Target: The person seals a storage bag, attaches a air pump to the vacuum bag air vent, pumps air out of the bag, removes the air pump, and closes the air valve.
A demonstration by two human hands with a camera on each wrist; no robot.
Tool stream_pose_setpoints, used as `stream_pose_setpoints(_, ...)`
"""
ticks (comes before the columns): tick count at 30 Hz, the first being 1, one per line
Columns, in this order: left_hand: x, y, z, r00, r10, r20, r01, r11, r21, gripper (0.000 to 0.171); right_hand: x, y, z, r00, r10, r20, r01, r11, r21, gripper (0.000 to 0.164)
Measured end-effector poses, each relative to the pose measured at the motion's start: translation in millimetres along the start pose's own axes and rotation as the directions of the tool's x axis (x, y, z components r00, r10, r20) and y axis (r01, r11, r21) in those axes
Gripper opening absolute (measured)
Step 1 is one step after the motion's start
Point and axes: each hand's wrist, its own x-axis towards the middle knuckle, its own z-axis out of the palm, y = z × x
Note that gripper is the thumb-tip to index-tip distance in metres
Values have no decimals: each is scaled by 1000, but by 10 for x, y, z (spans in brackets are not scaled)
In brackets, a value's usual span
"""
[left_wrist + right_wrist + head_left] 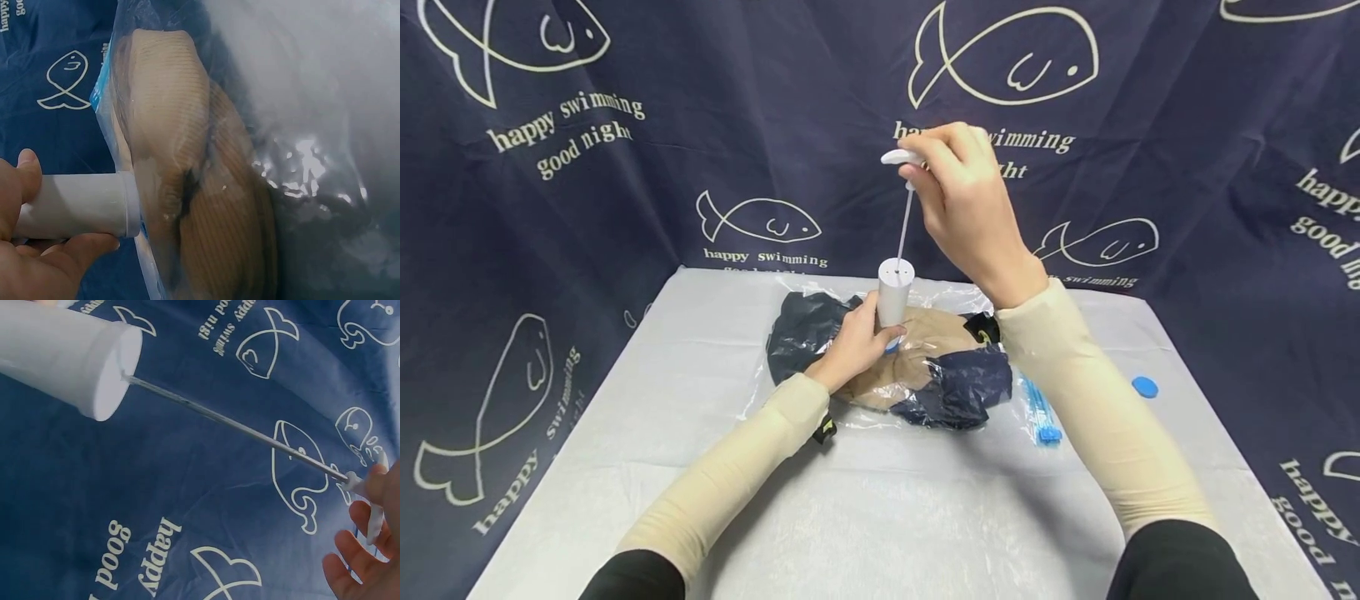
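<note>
A white hand pump (892,302) stands upright on a clear plastic vacuum bag (880,400) of folded clothes. My left hand (859,342) grips the lower part of its barrel, fingers and thumb wrapped round it in the left wrist view. High above, my right hand (966,196) grips the white pump handle (901,157), with the thin metal rod (231,425) drawn far out of the barrel. Part of a blue valve (892,344) shows under the pump's base. Through the plastic show tan ribbed cloth (169,112) and dark garments (966,383).
A round blue cap (1145,387) lies on the white table (925,517) at the right. Near the bag's right end is a blue slider strip (1041,417). Dark curtains (820,100) with fish drawings rise behind and at both sides.
</note>
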Motion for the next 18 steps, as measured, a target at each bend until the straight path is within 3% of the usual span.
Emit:
stream_pose_setpoints(4, -12, -18, 8, 1000, 0, 3, 0, 1000, 5, 50, -120, 15, 36, 998, 5, 67, -6, 1000, 2, 25)
stream_pose_setpoints(8, -24, -35, 9, 1000, 9, 5, -9, 1000, -6, 48, -284, 33, 129, 982, 10, 189, -11, 1000, 8, 20)
stream_pose_setpoints(11, -20, -45, 7, 1000, 22, -1, -22, 1000, -15, 49, -398, 35, 194, 950, 28, 312, -32, 999, 6, 18)
stream_pose_setpoints(14, -2, -45, 5, 1000, 31, 1, -31, 999, -23, 50, -488, 37, 232, 903, 66, 424, -70, 998, -5, 15)
stream_pose_setpoints(18, 10, -39, 6, 1000, 29, 9, -29, 999, -26, 50, -570, 46, 255, 849, 108, 517, -111, 993, -24, 13)
